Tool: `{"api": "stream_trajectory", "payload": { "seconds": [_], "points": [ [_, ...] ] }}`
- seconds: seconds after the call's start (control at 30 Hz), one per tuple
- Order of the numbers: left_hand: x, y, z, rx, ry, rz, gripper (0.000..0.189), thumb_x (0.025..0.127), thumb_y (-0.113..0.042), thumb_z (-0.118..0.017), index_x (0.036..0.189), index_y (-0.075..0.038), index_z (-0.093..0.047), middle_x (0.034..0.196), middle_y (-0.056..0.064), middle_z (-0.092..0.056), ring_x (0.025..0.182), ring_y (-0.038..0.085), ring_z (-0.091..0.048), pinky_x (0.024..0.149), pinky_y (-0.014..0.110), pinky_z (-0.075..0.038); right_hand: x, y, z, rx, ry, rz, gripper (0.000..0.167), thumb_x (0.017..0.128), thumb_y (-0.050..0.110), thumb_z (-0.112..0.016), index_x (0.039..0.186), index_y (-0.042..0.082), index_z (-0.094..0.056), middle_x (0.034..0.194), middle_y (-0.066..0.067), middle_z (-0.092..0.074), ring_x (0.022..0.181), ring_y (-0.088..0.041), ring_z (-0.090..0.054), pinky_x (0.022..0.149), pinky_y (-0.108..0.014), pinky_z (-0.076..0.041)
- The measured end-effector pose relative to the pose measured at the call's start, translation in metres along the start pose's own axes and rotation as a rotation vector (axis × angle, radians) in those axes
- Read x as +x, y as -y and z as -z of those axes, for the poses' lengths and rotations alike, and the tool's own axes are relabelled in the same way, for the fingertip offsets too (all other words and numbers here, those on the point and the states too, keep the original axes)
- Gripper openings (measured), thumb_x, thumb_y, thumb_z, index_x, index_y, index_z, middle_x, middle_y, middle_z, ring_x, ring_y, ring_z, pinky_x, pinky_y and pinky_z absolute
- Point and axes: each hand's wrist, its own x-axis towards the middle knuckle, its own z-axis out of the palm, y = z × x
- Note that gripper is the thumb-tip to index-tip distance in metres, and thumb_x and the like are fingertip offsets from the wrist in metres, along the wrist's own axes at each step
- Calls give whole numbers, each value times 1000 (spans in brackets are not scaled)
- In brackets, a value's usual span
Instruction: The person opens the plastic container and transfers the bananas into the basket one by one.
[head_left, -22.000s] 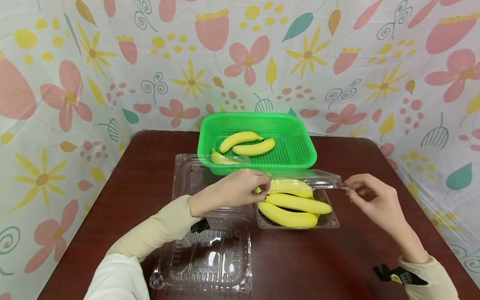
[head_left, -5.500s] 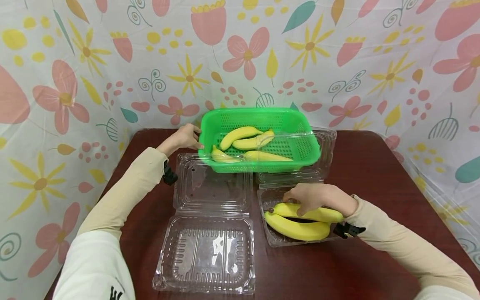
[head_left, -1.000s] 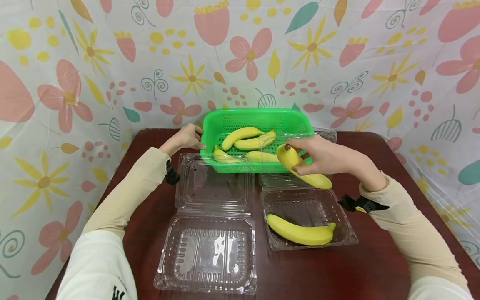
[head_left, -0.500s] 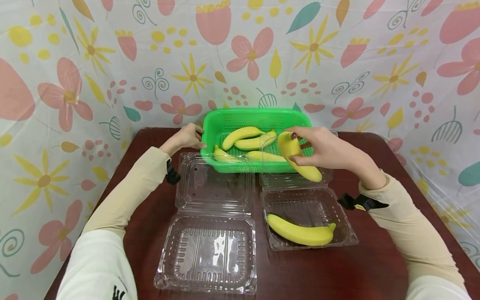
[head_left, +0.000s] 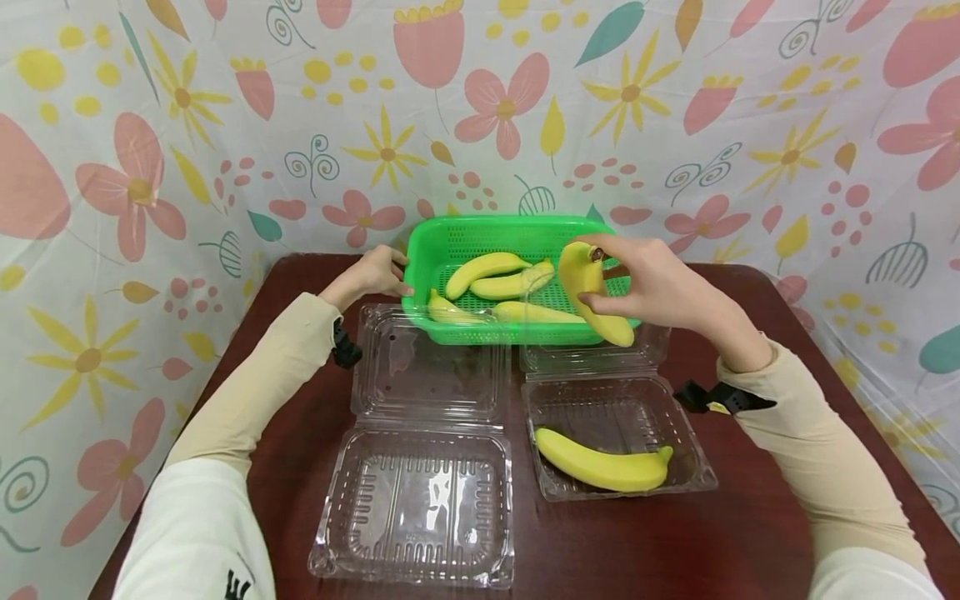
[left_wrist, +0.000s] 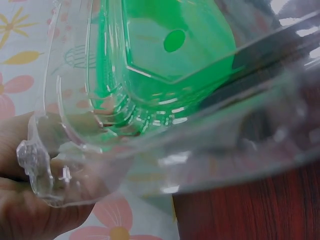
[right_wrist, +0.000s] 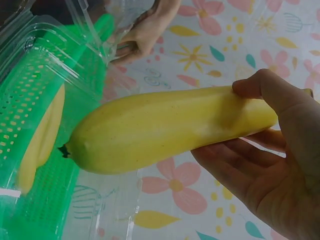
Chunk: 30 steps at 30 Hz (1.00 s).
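Note:
My right hand [head_left: 645,279] holds a yellow banana [head_left: 588,296] in the air above the front right of the green basket [head_left: 517,223]. In the right wrist view the thumb lies on one side of the banana [right_wrist: 165,127] and the fingers on the other. My left hand [head_left: 375,273] grips the basket's left end; the left wrist view shows its fingers partly blurred behind a clear lid. Several bananas [head_left: 483,271] lie in the basket. One banana [head_left: 603,462] lies in the right clear plastic container [head_left: 693,479], whose lid [head_left: 592,358] is folded back against the basket.
A second clear plastic container [head_left: 412,508] stands front left, its lid [head_left: 431,367] laid back towards the basket. Everything stands on a dark red-brown table [head_left: 585,550]. A flower-patterned cloth [head_left: 300,108] hangs behind and at the sides.
Over the last second my right hand has raised the banana a little and tilted it more upright over the basket. Earlier this banana lay in the right container. The left hand keeps its place.

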Motion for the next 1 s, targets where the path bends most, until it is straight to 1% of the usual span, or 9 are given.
{"api": "stream_trajectory", "payload": {
  "seconds": [0.17,0.37,0.47,0.53,0.6,0.73,0.8,0.9,1.0],
  "points": [
    [0,2,1,-6,-6,-4,68,87,-3,-69,146,4,-36,136,32,-50,114,38,-61,89,37,-56,5,0,1,-5,-61,20,59,74,3,-77,130,3,-55,108,-10,-67,89,-23,-68,74,-36,-60],
    [0,3,1,-9,-9,-2,68,87,-3,-70,146,4,-36,136,32,-50,114,38,-61,89,37,-56,10,2,5,-18,-166,19,58,72,1,-80,125,4,-58,104,-6,-67,90,-17,-66,72,-33,-59],
    [0,3,1,-23,-8,4,68,87,-3,-69,146,4,-36,136,32,-49,114,37,-61,89,37,-56,11,1,7,-13,-212,-3,57,72,1,-81,124,4,-59,105,-6,-68,90,-16,-66,74,-21,-57],
    [1,4,1,-34,-9,7,68,87,-2,-69,146,3,-36,137,32,-49,115,38,-61,89,37,-56,12,0,7,-25,-240,-17,56,72,2,-81,124,4,-59,106,-7,-68,91,-16,-66,76,-10,-53],
    [1,4,1,-40,-9,8,68,87,-2,-69,146,4,-36,137,32,-48,115,38,-61,89,36,-56,14,-2,7,-35,-269,-27,56,73,2,-81,124,4,-59,107,-8,-68,91,-17,-66,77,-2,-47],
    [1,4,1,-47,-6,10,68,87,-1,-69,146,3,-36,137,32,-49,115,38,-60,90,37,-56,16,-5,6,-51,-357,-33,56,73,2,-81,125,5,-60,108,-9,-69,91,-16,-65,77,0,-44],
    [1,4,0,-51,-3,10,68,87,-2,-69,147,3,-36,137,31,-48,116,38,-60,90,37,-56,18,-6,6,-46,-416,-41,57,73,2,-81,125,6,-60,109,-10,-69,92,-9,-63,75,-1,-44],
    [2,4,0,-59,0,10,69,87,-2,-69,147,3,-35,138,31,-48,118,38,-59,91,37,-55,21,-8,6,-35,-507,-60,59,72,1,-82,127,7,-60,108,-10,-69,92,5,-57,72,-2,-43],
    [2,3,-1,-59,-1,9,69,88,-2,-69,147,3,-34,138,31,-48,118,37,-59,91,37,-55,24,-10,6,-13,-573,-87,61,71,1,-83,127,7,-60,109,-12,-69,91,15,-52,70,-2,-42]
  ]
}}
